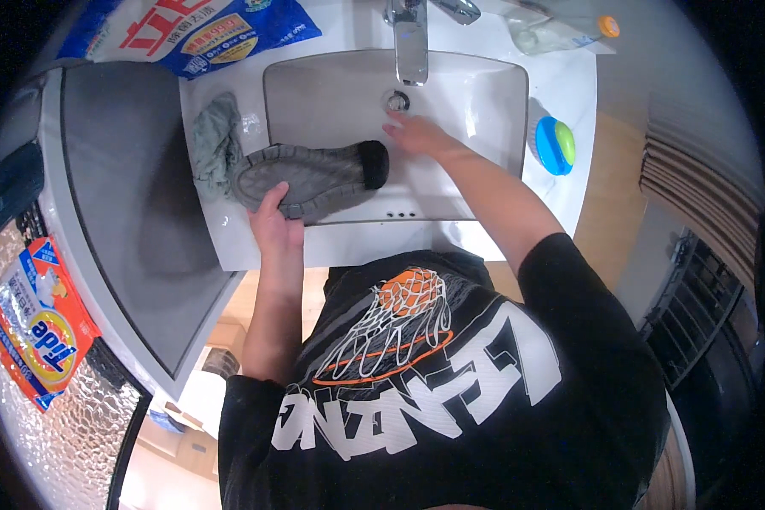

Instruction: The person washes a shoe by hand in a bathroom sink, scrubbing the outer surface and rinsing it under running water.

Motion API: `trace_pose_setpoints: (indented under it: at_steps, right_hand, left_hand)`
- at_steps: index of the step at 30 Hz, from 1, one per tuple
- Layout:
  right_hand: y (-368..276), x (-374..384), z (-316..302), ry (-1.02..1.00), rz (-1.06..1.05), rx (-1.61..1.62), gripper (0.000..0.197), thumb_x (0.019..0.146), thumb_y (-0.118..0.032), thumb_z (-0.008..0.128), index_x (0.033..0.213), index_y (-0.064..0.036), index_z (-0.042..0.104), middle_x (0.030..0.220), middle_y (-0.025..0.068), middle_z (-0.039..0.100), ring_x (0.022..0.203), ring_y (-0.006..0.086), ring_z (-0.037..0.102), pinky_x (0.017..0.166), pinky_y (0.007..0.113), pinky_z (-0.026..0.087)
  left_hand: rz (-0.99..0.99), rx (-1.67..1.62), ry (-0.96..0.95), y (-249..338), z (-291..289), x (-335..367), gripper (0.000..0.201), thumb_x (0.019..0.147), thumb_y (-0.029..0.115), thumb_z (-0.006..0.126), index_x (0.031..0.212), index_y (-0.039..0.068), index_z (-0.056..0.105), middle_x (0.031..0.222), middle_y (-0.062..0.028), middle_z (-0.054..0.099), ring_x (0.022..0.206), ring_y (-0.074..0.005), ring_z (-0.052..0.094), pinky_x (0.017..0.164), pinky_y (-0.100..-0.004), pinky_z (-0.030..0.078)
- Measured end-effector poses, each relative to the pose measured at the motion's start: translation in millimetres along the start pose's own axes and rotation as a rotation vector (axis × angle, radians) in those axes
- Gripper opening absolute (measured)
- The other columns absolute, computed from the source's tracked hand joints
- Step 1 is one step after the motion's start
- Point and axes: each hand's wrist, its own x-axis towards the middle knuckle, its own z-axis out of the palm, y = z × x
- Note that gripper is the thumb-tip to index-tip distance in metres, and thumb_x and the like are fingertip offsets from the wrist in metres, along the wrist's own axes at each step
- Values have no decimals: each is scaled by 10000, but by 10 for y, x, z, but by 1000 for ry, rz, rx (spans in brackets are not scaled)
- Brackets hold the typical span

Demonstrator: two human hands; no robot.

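Note:
A grey knit shoe [314, 174] with a black collar lies on its side across the left rim of a white sink [476, 93]. My left hand [273, 219] grips the shoe's sole edge from the near side. My right hand [416, 134] reaches into the basin, fingers spread flat close to the drain [398, 102], holding nothing. A chrome faucet [410, 42] stands above the drain; no water is visible.
A crumpled grey-green cloth [215, 140] lies on the counter left of the shoe. A blue detergent bag [204, 34] sits at the back left, a blue-green scrub brush [555, 144] right of the basin. A grey-topped appliance [127, 212] and an orange detergent bag [38, 327] stand at my left.

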Motion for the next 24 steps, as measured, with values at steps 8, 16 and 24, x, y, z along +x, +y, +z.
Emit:
trace_pose_setpoints:
  at_steps: [8,16,24]
  right_hand:
    - [171,-681,-256,-240,-39,1165,552,965,-565,472,1370,-191,486,1211,55,575,1015,218,604,795,424,537]
    - [408,-652,-645,857,-73,39,584,931,-426,606,1369,-65,466,1315,191,526,1145,311,579,949,376,486]
    - [-1151,-1281,-1685,210,-171,1051,610,991,-581,360,1190,-30,531,912,90,607,743,156,563,627,274,432]
  left_hand:
    - [-99,-93,-203,-476,233,293,545,813,-52,627,1316,78,466,1203,-127,597,1105,-290,585,931,-454,503]
    - [-352,819,-49,-1047,354,787,830,733,224,814,1417,66,373,1291,-118,567,1098,-231,574,859,-401,481]
    - [585,1621,-404,-841,707,911,906,671,217,831,1445,112,372,1472,-211,371,1377,-373,347,1130,-453,327]
